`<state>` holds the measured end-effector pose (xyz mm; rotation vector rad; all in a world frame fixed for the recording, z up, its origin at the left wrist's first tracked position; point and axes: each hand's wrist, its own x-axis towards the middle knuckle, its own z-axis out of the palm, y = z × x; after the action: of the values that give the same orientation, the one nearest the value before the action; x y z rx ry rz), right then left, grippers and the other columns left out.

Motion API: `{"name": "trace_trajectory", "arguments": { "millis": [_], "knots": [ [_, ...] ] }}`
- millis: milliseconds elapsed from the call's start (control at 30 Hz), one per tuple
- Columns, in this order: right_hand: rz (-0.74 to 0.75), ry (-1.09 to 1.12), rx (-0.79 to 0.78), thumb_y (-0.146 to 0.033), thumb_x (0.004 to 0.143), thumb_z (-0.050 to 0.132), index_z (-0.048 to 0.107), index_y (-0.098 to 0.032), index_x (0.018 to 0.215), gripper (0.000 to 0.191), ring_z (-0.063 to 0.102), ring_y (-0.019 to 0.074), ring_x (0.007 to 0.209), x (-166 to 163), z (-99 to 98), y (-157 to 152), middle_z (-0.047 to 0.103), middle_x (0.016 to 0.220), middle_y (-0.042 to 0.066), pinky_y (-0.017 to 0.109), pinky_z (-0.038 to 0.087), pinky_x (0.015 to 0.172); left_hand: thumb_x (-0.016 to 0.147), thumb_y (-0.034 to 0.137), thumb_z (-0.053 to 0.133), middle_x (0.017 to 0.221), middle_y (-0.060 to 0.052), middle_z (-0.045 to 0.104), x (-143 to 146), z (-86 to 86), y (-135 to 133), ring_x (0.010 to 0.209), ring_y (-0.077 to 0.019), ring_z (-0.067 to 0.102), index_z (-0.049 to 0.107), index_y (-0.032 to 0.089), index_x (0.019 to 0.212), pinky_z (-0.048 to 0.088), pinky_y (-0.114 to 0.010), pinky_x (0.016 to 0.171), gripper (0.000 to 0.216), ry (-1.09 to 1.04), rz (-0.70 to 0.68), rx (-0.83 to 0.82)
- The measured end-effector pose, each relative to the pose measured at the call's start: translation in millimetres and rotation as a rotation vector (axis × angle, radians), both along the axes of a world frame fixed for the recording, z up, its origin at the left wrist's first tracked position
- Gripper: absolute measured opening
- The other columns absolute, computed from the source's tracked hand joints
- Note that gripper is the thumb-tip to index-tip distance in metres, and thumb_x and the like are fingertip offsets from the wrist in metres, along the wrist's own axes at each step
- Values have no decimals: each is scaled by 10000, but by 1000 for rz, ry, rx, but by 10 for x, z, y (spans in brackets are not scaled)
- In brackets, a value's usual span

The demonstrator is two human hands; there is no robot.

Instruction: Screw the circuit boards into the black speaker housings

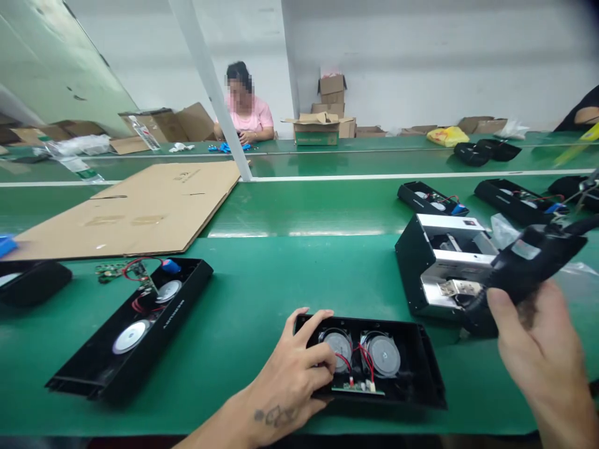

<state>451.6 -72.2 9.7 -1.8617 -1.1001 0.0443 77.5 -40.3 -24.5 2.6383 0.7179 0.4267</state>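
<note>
My left hand [294,373] grips the left end of an open black speaker housing [412,368] lying near the table's front edge. Inside it sit two round drivers [361,350], red wires and a small green circuit board. My right hand [538,346] is raised at the right and wrapped round a black corded power tool [528,262], with its tip near a black and silver metal box [437,268] on the table.
A second open speaker housing [135,330] with a loose circuit board lies at the left. A flat cardboard sheet [140,209] is behind it. More housings [430,198] lie at the right. A person in pink [246,112] sits across the green table [281,274].
</note>
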Motion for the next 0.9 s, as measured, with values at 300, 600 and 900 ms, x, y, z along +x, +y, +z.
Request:
{"name": "trace_trajectory", "arguments": {
  "millis": [300, 600, 900],
  "knots": [
    [259, 539, 247, -412, 822, 876, 681, -255, 1037, 330, 566, 181, 503, -43, -105, 145, 613, 593, -70, 382, 500, 592, 782, 185, 859, 970, 41, 811, -19, -146, -38, 1615, -390, 425, 694, 274, 911, 91, -579, 1356, 228, -97, 30, 119],
    [287, 496, 788, -256, 859, 885, 627, -270, 1261, 479, 522, 129, 475, -20, 547, 166, 627, 599, -117, 312, 485, 557, 731, 105, 807, 919, 33, 726, 19, -129, 167, 1593, -371, 438, 693, 291, 880, 193, -526, 1274, 265, -82, -14, 181],
    [315, 301, 525, -326, 909, 844, 604, -266, 1080, 301, 550, 132, 456, 12, 423, 447, 612, 560, -115, 316, 484, 562, 686, 65, 804, 923, 34, 696, 73, -111, 135, 1591, -370, 409, 713, 287, 830, 181, -512, 1256, 279, -66, 10, 188]
  ]
}}
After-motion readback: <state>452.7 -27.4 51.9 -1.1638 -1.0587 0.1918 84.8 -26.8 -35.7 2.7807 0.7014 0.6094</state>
